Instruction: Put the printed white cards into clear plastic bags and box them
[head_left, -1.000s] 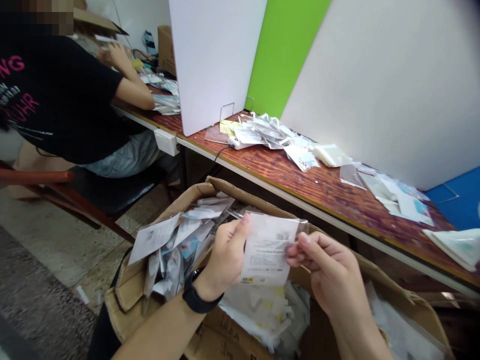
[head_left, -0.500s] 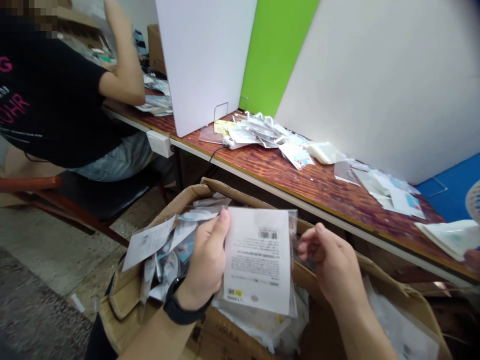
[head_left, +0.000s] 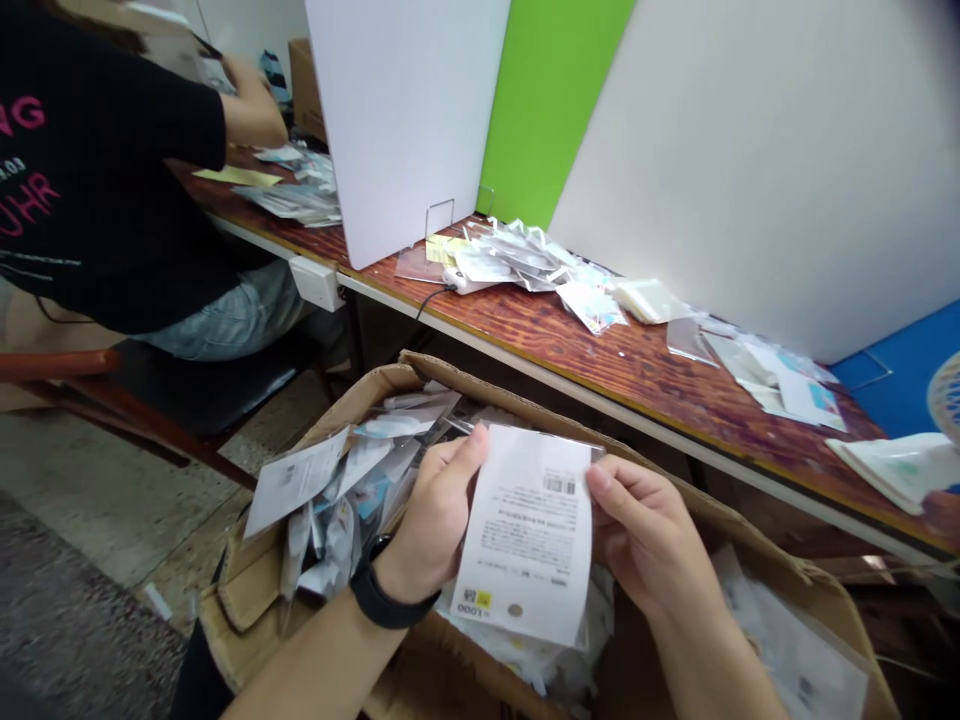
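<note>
Both my hands hold a white printed packet [head_left: 529,535] in a clear sleeve, its barcode side facing me, above an open cardboard box [head_left: 352,400]. My left hand [head_left: 435,515], with a black watch at the wrist, grips the packet's left edge with the thumb on top. At the right edge my right hand [head_left: 637,530] pinches the packet with its fingers curled. The box below is full of similar packets in plastic sleeves [head_left: 337,480].
A wooden table [head_left: 600,360] runs behind the box with loose packets [head_left: 517,260] and white, green and blue divider boards. A person in a black shirt [head_left: 97,170] sits at the left on a chair, a hand over papers. Tiled floor lies at lower left.
My right hand, off the packet half a second ago, has come back and taken its right edge. The packet tilted a little. The person at the left lowered a raised arm to the table.
</note>
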